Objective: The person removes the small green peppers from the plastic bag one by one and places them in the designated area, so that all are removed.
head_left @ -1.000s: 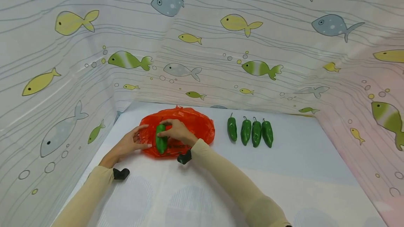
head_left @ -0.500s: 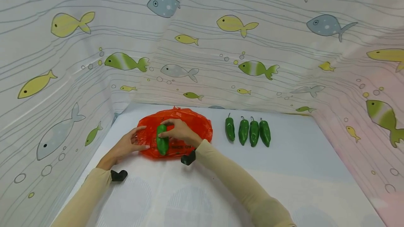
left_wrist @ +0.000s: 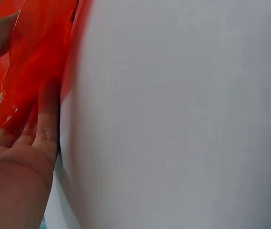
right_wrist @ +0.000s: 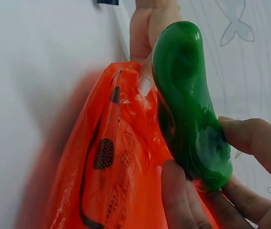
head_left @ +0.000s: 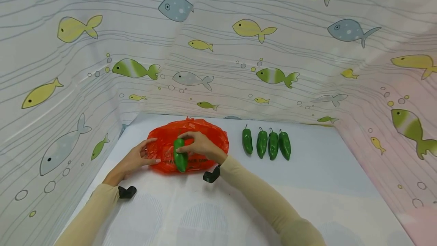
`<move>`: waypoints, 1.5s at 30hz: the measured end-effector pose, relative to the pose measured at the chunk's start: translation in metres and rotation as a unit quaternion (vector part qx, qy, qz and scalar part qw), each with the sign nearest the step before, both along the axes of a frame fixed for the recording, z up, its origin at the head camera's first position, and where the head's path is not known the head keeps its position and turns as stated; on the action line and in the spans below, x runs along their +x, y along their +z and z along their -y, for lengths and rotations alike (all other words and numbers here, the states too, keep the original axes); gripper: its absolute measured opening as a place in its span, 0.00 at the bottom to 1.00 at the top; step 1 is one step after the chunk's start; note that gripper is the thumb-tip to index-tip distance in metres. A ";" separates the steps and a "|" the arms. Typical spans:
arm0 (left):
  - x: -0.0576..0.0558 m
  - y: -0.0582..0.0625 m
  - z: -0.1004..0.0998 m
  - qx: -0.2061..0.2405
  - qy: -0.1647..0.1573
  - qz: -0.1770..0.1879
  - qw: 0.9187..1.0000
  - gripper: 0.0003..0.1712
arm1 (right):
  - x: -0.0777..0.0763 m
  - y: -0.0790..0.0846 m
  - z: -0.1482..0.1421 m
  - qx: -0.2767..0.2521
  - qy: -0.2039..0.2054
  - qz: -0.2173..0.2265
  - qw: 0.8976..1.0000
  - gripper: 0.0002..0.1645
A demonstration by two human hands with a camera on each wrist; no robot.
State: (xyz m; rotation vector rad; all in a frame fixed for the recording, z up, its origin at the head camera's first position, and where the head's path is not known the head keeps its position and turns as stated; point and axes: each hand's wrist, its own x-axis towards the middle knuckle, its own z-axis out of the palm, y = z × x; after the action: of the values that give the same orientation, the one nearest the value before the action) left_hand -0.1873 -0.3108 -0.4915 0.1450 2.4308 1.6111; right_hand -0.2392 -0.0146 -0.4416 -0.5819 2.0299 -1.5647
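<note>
Over a red plastic bag (head_left: pixel 201 125), my right hand (head_left: pixel 202 146) pinches a green jalapeño pepper (head_left: pixel 181 160) between thumb and fingers. The pepper is upright, its tip pointing toward me; the right wrist view shows its glossy, curved body (right_wrist: pixel 185 90) close up, in front of the bag. My left hand (head_left: pixel 134 159) holds the bag's left edge. In the left wrist view, its fingers (left_wrist: pixel 47 114) show partly through the thin red plastic. The bag's inside is largely hidden.
Several green jalapeños (head_left: pixel 261 144) lie in a row on the white table (head_left: pixel 307 185), right of the bag, stems away from me. Fish-printed cloth walls (head_left: pixel 218 60) close in the back and both sides. Black wrist mounts (head_left: pixel 211 174) sit on the sleeves.
My right hand has moved slightly right and toward me with the pepper over the bag. The left hand stays at the bag's edge. The head view has shifted slightly.
</note>
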 end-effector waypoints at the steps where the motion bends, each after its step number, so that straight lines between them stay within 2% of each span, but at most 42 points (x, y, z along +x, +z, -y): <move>1: 0.000 0.000 0.000 0.001 0.000 0.000 1.000 0.54 | 0.000 0.000 -0.001 -0.004 0.000 0.002 1.000 0.32; 7: 0.000 0.000 0.000 0.002 0.007 0.007 1.000 0.54 | 0.000 0.003 -0.008 -0.015 -0.002 0.003 1.000 0.32; 15: 0.000 0.001 0.001 0.002 0.010 0.013 1.000 0.54 | -0.002 0.010 -0.020 0.006 -0.019 -0.014 1.000 0.30; 21: 0.000 -0.002 0.002 0.007 0.007 0.010 1.000 0.54 | -0.006 0.008 -0.031 0.010 -0.036 -0.017 0.999 0.32; 33: 0.000 -0.002 0.001 -0.002 0.003 0.004 1.000 0.54 | -0.010 0.008 -0.052 -0.003 -0.043 -0.024 0.999 0.32; 37: 0.001 -0.002 0.002 -0.004 0.004 0.001 1.000 0.54 | -0.013 0.007 -0.057 0.004 -0.045 -0.041 0.998 0.32; 45: 0.000 -0.002 0.001 0.009 0.002 0.007 1.000 0.54 | -0.013 0.011 -0.072 0.020 -0.061 -0.039 0.997 0.37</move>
State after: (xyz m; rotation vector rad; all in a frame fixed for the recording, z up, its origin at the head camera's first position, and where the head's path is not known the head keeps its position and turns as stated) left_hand -0.1874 -0.3119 -0.4933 0.1313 2.4086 1.6317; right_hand -0.2519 0.0574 -0.4307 -0.5213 2.1868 -1.5900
